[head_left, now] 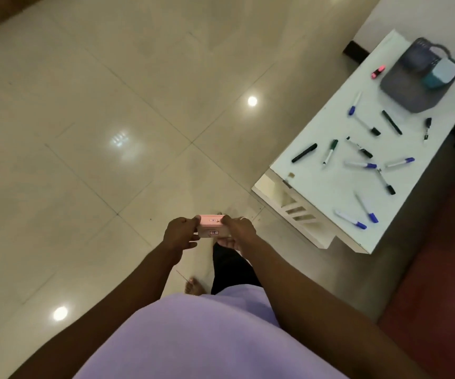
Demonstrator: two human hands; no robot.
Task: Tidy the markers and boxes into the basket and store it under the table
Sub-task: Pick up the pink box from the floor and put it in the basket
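I hold a small pink box (211,227) over the floor, my left hand (179,233) gripping its left end and my right hand (236,233) its right end. To the right stands a low white table (338,192). A grey basket (409,88) sits at its far end with a teal and white box (439,73) inside. Several markers lie scattered on the tabletop, among them a blue-capped one (351,219), a black one (304,152) and a pink highlighter (378,71) beside the basket.
Glossy beige floor tiles (111,132) spread to the left and ahead. A dark red floor strip (439,269) runs along the table's right side. A slatted shelf (300,212) shows under the table's near end. My bare foot (195,286) is below the box.
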